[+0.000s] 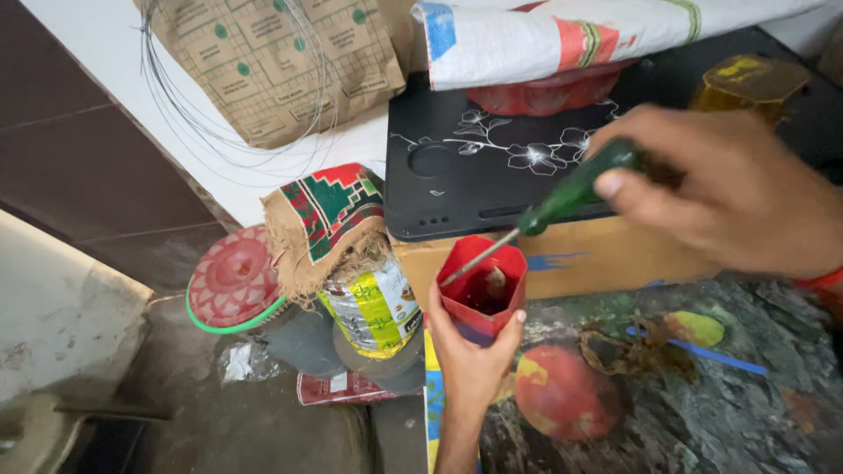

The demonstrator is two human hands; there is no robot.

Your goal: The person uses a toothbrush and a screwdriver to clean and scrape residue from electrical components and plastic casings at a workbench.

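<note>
My left hand [470, 351] comes up from below and grips a small red cup-like container [483, 276] with an open top. My right hand [733, 189] holds a screwdriver with a green handle [575, 191]; its metal shaft [479, 259] slants down to the left, with the tip inside the red container. Something dark sits at the bottom of the container. A round red and yellow object [562, 391] lies on the paint-stained surface [755, 404] just right of my left wrist.
A black panel with white flower print [474, 167] lies on a cardboard box [606, 259]. A striped woven sack [606, 35] lies behind it. To the left stand a tin wrapped in cloth [351, 263], a red lid with green rim [233, 281], a paper sack with wire loops [272, 61].
</note>
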